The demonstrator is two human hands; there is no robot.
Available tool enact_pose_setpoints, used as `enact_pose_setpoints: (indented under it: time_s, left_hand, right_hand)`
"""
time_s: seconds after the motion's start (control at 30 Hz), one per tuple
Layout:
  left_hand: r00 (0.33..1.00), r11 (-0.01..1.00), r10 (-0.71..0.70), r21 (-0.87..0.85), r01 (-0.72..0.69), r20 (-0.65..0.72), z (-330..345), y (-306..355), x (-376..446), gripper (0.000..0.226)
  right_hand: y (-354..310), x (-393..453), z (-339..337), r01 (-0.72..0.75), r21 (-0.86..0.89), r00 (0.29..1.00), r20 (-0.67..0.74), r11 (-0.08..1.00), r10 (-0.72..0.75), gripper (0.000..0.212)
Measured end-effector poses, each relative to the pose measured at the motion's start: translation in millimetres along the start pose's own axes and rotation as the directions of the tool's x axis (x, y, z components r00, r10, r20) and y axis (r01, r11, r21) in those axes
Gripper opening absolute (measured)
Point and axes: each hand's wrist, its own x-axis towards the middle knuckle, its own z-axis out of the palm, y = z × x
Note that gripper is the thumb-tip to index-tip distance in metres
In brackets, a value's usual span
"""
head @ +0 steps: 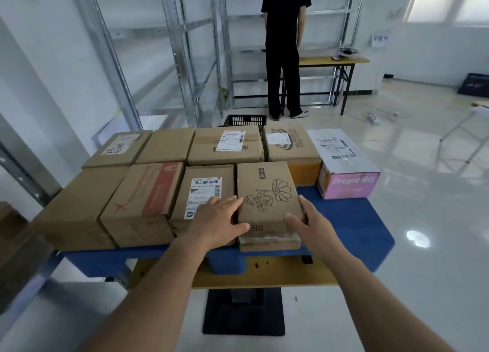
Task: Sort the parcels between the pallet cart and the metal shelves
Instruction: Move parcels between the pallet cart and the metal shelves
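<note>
Brown cardboard parcels (148, 201): eight. Pink-white parcel (346, 166): one. Black crate (244, 119): one.

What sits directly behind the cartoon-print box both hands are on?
Behind the cartoon-print box sits a brown carton with an orange side, labelled on top. Whether the two touch is hidden. Left hand and right hand grip the near corners.
</note>
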Motion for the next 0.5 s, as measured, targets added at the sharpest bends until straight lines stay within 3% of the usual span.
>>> enact_pose_setpoints:
  time_s: [0.17,0.5]
  left_hand:
    - [0.998,1.0,0.017,0.024,-0.016,-0.06,-0.3,-3.6,7.1,0.069]
    - [0.996,0.999,0.039,0.018,-0.038,-0.082,0.0,-5.6,11.7,0.067]
  right_hand:
    - [1.9,10.6,-0.3,0.004,0.019,1.0,0.01,1.0,-0.004,0.033]
    - [5.2,20.0,-1.1,0.003,0.036,1.0,0.025,0.999,-0.004,0.044]
